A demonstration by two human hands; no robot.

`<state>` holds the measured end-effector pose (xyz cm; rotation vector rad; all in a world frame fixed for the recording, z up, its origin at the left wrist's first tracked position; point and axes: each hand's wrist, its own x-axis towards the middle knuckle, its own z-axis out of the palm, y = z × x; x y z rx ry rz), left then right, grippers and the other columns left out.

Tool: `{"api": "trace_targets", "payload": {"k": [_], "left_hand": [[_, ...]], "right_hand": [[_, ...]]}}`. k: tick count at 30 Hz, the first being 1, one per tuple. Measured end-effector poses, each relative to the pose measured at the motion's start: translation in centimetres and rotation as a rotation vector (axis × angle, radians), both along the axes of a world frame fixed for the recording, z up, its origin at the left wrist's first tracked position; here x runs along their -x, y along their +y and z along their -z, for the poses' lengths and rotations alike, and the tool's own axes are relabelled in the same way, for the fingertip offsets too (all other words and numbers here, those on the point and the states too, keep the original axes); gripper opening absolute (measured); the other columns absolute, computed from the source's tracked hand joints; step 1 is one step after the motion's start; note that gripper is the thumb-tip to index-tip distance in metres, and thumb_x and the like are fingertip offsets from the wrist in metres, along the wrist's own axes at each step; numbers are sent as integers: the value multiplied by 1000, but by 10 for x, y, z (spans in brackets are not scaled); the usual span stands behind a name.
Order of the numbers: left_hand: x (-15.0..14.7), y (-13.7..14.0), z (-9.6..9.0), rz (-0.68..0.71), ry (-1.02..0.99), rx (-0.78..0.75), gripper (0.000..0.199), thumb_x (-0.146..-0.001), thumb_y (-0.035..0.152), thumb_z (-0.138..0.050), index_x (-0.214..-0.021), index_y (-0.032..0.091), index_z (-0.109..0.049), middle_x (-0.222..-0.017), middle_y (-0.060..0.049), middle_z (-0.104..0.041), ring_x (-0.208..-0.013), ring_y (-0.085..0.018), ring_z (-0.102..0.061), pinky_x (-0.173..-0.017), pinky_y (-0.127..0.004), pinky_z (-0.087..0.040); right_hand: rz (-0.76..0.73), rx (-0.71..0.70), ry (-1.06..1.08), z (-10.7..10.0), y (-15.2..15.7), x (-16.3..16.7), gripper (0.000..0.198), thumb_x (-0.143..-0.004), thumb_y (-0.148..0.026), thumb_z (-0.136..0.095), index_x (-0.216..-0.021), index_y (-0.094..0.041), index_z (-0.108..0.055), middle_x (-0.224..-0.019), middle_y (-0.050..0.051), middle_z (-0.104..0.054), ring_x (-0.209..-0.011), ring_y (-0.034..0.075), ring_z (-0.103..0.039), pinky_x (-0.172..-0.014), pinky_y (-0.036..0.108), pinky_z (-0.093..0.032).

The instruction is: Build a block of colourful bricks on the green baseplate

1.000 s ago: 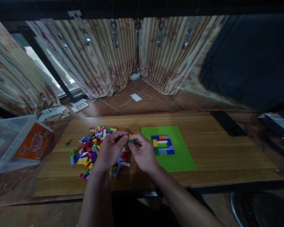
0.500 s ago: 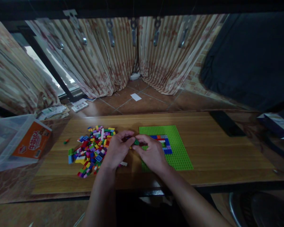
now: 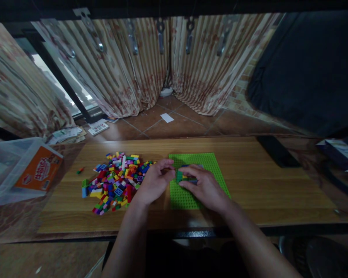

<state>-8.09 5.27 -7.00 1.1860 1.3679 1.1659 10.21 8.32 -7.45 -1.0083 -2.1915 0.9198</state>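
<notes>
Well, the right hand (image 3: 204, 186) pinches a green brick (image 3: 179, 177) above the plate (image 3: 210, 159), just left of the half-hidden brickwork (image 3: 193, 181); its long axis I can't tell. The left hand (image 3: 155, 182), loosely open and seemingly empty, hangs nearby, toward the pile (image 3: 111, 180).

Wooden tabletop (image 3: 258, 193) with brick pile (image 3: 116, 181), green baseplate (image 3: 179, 197), flat black slab (image 3: 277, 151)

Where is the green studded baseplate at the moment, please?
In the head view, the green studded baseplate lies on the wooden table, right of the toy brick pile, partly hidden by the right hand.
</notes>
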Motion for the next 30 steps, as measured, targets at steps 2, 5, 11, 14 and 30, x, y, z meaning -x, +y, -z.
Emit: {"api": "trace_targets", "payload": {"k": [2, 5, 11, 14, 30], "left_hand": [[1, 1, 3, -5, 20, 4, 27, -74, 25, -64, -99, 16, -66, -86, -4, -67, -78, -16, -61, -74, -29, -48], [3, 2, 7, -13, 77, -5, 24, -74, 28, -64, -95, 17, -68, -86, -4, -68, -79, -17, -61, -74, -29, -48], [4, 2, 10, 26, 212, -30, 25, -78, 30, -60, -97, 16, -69, -84, -4, -68, -78, -18, -61, -73, -30, -47], [4, 2, 10, 39, 240, -44, 24, -80, 30, -59, -97, 17, -69, -84, -4, -68, -78, -17, -61, -75, -30, -48], [51, -12, -28, -721, -181, -263, 22, -67, 28, -69, -85, 14, -68, -72, -1, -66, -62, -9, -57, -62, -21, -46]], "right_hand": [[16, -36, -44, 0, 8, -14, 28, -81, -25, -67, -109, -24, -67, -100, 4, -63, -97, 20, -58, -86, 38, -46], [29, -56, -141, 5, 19, -30, 28, -77, -23, -70, -105, -24, -69, -105, 6, -59, -100, 22, -56, -91, 42, -44], [45, -76, -213, 13, 25, -33, 30, -75, -19, -72, -104, -25, -70, -107, 6, -57, -105, 23, -52, -92, 44, -44], [63, -89, -214, 14, 25, -30, 30, -74, -18, -71, -104, -25, -71, -106, 6, -57, -103, 23, -52, -91, 45, -44], [40, -225, -136, 9, 6, 1, 24, -83, -33, -62, -106, -27, -67, -105, 7, -62, -101, 27, -57, -89, 46, -46]]}}
